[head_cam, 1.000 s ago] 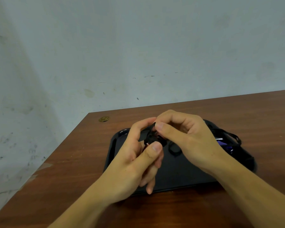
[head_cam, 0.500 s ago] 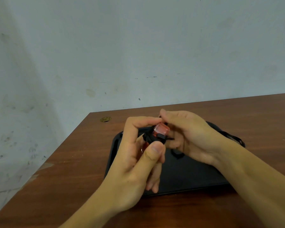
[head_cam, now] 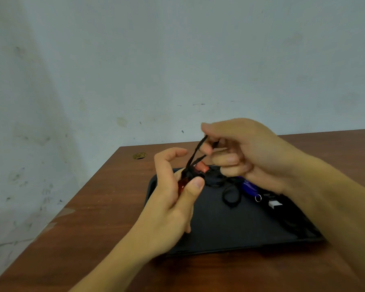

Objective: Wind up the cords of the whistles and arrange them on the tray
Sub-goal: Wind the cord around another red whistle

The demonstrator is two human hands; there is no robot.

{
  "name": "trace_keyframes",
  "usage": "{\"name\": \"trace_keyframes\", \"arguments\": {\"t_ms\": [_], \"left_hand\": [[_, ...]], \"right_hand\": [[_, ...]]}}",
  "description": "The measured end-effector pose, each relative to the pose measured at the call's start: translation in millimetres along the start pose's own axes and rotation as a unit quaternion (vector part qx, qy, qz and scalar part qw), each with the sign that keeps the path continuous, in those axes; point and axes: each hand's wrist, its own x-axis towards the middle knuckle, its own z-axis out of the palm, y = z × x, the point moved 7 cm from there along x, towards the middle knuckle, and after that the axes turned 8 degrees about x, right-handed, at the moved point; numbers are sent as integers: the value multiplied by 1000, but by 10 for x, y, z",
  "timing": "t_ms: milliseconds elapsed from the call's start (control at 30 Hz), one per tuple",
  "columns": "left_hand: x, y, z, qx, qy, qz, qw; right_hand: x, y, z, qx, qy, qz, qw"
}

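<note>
My left hand (head_cam: 173, 199) grips a red whistle (head_cam: 201, 167) above the left end of the black tray (head_cam: 230, 228); black cord is wound around the whistle's middle. My right hand (head_cam: 247, 152) is raised to the upper right and pinches the free end of that black cord (head_cam: 195, 153), which runs taut from the whistle up to my fingers. On the tray behind my hands lies a blue whistle (head_cam: 249, 188) with a metal ring, with a loose loop of black cord (head_cam: 231, 196) beside it. A small white clip (head_cam: 274, 204) lies to its right.
The tray sits on a brown wooden table (head_cam: 93, 218) that stands against a pale wall. A round brass fitting (head_cam: 140, 155) is set in the table's far left corner. The table's left edge runs diagonally close to my left forearm.
My right hand has lifted up and to the right, drawing the cord out taut from the red whistle. It had been curled close against the whistle. The blue whistle is now uncovered.
</note>
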Motion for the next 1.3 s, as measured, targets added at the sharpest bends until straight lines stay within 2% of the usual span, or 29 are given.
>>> {"name": "trace_keyframes", "arguments": {"t_ms": [67, 100, 167, 233, 267, 300, 333, 400, 467, 500, 533, 600, 700, 800, 900, 1000, 1067, 1167, 1300], "left_hand": [[38, -73, -36, -23, 18, -32, 999], [53, -99, -42, -52, 25, -48, 997], [66, -122, -30, -124, 28, -72, 989], [45, -99, -22, -195, 36, -83, 977], [32, -67, -12, -230, 38, -83, 969], [24, -27, 9, -262, 36, -81, 961], [16, 10, 33, -295, 29, -81, 952], [-2, 89, 83, -357, 1, -72, 931], [-26, 191, 134, -406, -34, -56, 911], [-45, 245, 153, -424, -50, -48, 903], [-60, 298, 169, -436, -63, -38, 897], [-77, 343, 172, -436, -70, -15, 897], [-96, 324, 97, -333, -37, 48, 941], [-128, 377, -4, -72, -14, 144, 987], [-104, 386, 18, 202, -31, 175, 963], [-62, 313, 24, 310, -35, 138, 940], [-59, 301, 56, 359, -37, 138, 922], [-47, 270, 70, 383, -36, 134, 913], [-16, 174, 40, 398, -16, 101, 912]], "right_hand": [[-54, -73, 101, -167, -11, -54, 984], [-99, -101, 148, -257, -11, -101, 961], [-198, -112, 236, -403, -14, -211, 890], [-294, -79, 255, -491, -8, -297, 819], [-333, -54, 239, -510, -6, -326, 796], [-374, -18, 201, -509, -3, -346, 788], [-410, 23, 157, -485, 0, -358, 798], [-440, 124, 63, -357, 2, -341, 870], [-411, 238, -16, -123, -16, -265, 956], [-369, 308, -39, -5, -28, -203, 979], [-330, 379, -40, 90, -37, -138, 986], [-280, 473, -30, 193, -27, -37, 980], [-258, 546, 50, 243, -2, 60, 968], [-220, 582, 44, 179, 11, 123, 976], [-155, 556, -97, 25, 40, 136, 990], [-134, 479, -191, -75, 69, 86, 991], [-154, 398, -194, -163, 82, 22, 983], [-229, 280, -154, -301, 95, -111, 942], [-365, 300, -99, -397, 114, -204, 888]]}}
